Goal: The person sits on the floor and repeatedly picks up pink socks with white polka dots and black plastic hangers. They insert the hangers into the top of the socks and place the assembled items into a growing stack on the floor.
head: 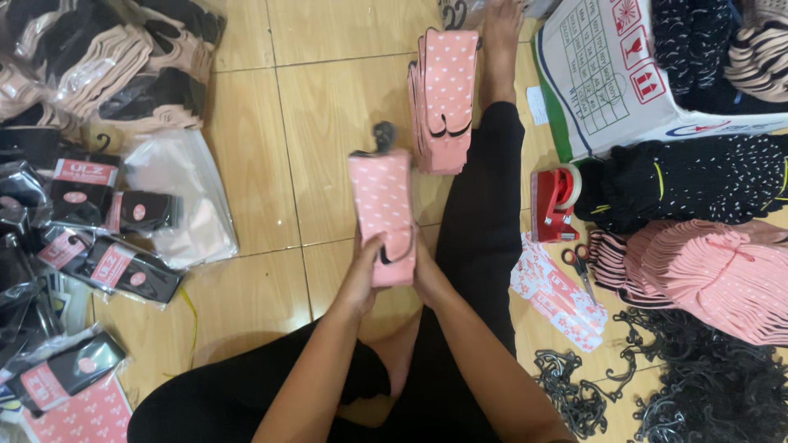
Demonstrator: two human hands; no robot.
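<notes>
1. Pink dotted socks (382,215), a flat folded pair with a dark plastic hanger hook (383,134) at the top, stand upright above the tiled floor (328,98), between the person's knees and just in front of the body.
2. Left hand (362,275) has its fingers closed on the lower left edge of the pair; right hand (423,271) has its fingers closed on the lower right edge, thumb across the dark toe marking. Both hold the same pair, low down, so the top is free.
3. To do this well, I judge the edges should be squared first: the two hands press the lower end flat so that both layers line up before anything else is done.
4. Keep the hook centred and upright; a tilted hook would likely make the pair sit crooked in a pile.
5. A neat stack of pink socks (443,98) lies further out on the floor beside the outstretched black-clad leg (480,213); matching its direction, toe marks the same way, looks sensible.
6. Supplies lie to the right: a red tape dispenser (554,203), scissors (579,267), pink printed paper bands (556,294) and a heap of loose dark hooks (689,385). All are within an arm's sweep of the right hand.
7. Finished packs in clear bags (123,267) lie to the left, well apart from the hands.
8. Risk: gripping only the bottom may let the top layers fan open.
</notes>
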